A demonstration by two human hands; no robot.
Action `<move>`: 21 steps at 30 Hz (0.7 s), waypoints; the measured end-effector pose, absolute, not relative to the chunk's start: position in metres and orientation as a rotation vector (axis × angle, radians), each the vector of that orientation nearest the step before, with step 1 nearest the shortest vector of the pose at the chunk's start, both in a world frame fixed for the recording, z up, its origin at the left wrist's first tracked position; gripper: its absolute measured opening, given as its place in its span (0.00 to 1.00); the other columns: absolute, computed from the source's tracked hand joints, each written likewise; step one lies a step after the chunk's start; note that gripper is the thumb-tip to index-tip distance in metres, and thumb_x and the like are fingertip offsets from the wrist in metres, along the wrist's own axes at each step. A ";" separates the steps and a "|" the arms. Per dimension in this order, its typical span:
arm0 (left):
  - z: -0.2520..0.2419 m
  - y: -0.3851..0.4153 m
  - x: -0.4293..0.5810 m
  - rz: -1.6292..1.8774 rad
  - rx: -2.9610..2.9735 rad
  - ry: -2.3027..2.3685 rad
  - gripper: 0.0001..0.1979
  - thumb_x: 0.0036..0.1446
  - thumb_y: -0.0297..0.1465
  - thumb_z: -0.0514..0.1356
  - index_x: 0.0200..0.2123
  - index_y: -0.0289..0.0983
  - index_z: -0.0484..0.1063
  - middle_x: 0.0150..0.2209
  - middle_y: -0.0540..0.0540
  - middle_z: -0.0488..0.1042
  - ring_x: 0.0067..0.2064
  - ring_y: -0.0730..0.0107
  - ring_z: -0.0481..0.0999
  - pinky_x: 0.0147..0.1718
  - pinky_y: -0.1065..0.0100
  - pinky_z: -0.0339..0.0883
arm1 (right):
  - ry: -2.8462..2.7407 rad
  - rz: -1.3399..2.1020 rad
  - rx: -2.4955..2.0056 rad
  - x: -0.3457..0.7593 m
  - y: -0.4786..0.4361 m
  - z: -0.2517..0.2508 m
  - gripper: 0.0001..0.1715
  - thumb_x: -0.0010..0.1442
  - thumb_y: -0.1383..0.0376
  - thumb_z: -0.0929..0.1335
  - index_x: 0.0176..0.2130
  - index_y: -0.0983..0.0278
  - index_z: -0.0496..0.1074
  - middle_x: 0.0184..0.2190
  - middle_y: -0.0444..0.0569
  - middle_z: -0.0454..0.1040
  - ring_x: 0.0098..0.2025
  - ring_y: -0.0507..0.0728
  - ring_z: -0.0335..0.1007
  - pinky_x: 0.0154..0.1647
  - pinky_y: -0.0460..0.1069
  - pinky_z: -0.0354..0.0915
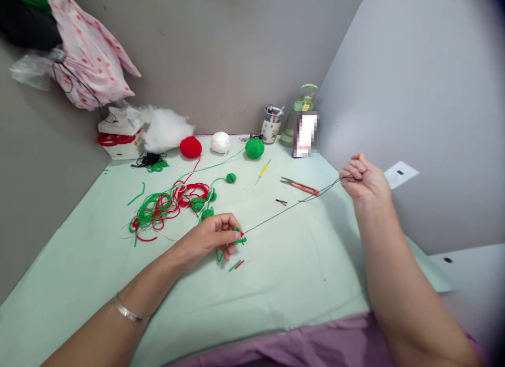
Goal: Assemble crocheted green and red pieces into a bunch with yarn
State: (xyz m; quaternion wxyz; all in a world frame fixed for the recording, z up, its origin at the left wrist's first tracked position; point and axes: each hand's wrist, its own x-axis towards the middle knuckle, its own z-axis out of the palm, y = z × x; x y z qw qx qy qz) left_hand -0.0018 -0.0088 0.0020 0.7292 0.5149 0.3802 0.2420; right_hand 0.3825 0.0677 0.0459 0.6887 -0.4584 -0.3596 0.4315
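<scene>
My left hand (223, 234) pinches a small green crocheted piece (240, 239) with bits of red and white on it. From that piece a dark thread (276, 215) runs taut up to the right. My right hand (365, 177) is raised near the right wall, its fingers closed around the looped far end of the thread. Below my left hand lie short green and red yarn snippets (236, 266). Just behind it sits a small green crocheted ball (207, 214). Whether a needle is on the thread, I cannot make out.
Orange-handled thread snips (302, 187) and a yellow crochet hook (263, 171) lie beyond the thread. Red and green yarn (161, 206) tangles at left. Red (191, 147), white (220, 142) and green (254, 148) yarn balls line the back, near a pen cup (271, 130) and a bottle (291, 126).
</scene>
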 end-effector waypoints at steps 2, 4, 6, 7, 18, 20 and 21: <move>0.002 -0.009 -0.002 0.528 1.137 0.838 0.10 0.53 0.35 0.66 0.31 0.36 0.69 0.20 0.52 0.71 0.20 0.76 0.69 0.22 0.74 0.60 | -0.841 0.954 -1.031 0.385 0.068 0.045 0.15 0.64 0.65 0.68 0.28 0.60 0.61 0.16 0.34 0.43 0.18 0.48 0.30 0.22 0.50 0.40; 0.002 -0.009 -0.002 0.520 1.140 0.836 0.10 0.52 0.35 0.66 0.31 0.36 0.69 0.20 0.52 0.71 0.20 0.76 0.69 0.22 0.74 0.60 | -0.865 0.949 -1.035 0.388 0.069 0.045 0.15 0.64 0.64 0.68 0.28 0.59 0.61 0.16 0.34 0.42 0.18 0.49 0.30 0.22 0.50 0.40; 0.003 -0.009 -0.002 0.514 1.142 0.836 0.11 0.52 0.35 0.66 0.31 0.36 0.69 0.20 0.52 0.71 0.20 0.77 0.69 0.22 0.74 0.60 | -0.876 0.948 -1.038 0.389 0.069 0.045 0.15 0.65 0.64 0.68 0.28 0.59 0.60 0.16 0.34 0.41 0.18 0.49 0.30 0.21 0.49 0.41; 0.003 -0.009 -0.001 0.513 1.142 0.837 0.11 0.52 0.35 0.66 0.31 0.36 0.69 0.20 0.52 0.71 0.20 0.77 0.69 0.22 0.74 0.60 | -0.878 0.949 -1.039 0.389 0.069 0.045 0.15 0.65 0.65 0.67 0.28 0.59 0.60 0.16 0.34 0.41 0.18 0.49 0.30 0.21 0.49 0.41; 0.003 -0.008 -0.002 0.603 1.135 0.835 0.11 0.53 0.36 0.67 0.32 0.36 0.70 0.22 0.52 0.70 0.22 0.77 0.70 0.23 0.74 0.60 | -0.922 1.008 -1.031 0.350 0.064 0.049 0.11 0.61 0.63 0.70 0.30 0.61 0.65 0.17 0.34 0.44 0.17 0.47 0.34 0.17 0.46 0.42; 0.002 -0.008 -0.002 0.655 1.111 0.837 0.11 0.52 0.36 0.67 0.33 0.36 0.71 0.26 0.52 0.70 0.24 0.77 0.71 0.25 0.73 0.63 | -1.000 1.094 -1.058 0.324 0.057 0.052 0.10 0.59 0.61 0.70 0.32 0.61 0.66 0.18 0.34 0.47 0.17 0.47 0.37 0.17 0.45 0.44; 0.002 -0.008 -0.002 0.678 1.096 0.841 0.11 0.52 0.36 0.68 0.33 0.36 0.71 0.27 0.52 0.70 0.25 0.77 0.71 0.26 0.73 0.64 | -1.038 1.145 -1.069 0.310 0.052 0.053 0.10 0.58 0.61 0.71 0.32 0.61 0.66 0.19 0.35 0.50 0.17 0.46 0.40 0.17 0.45 0.45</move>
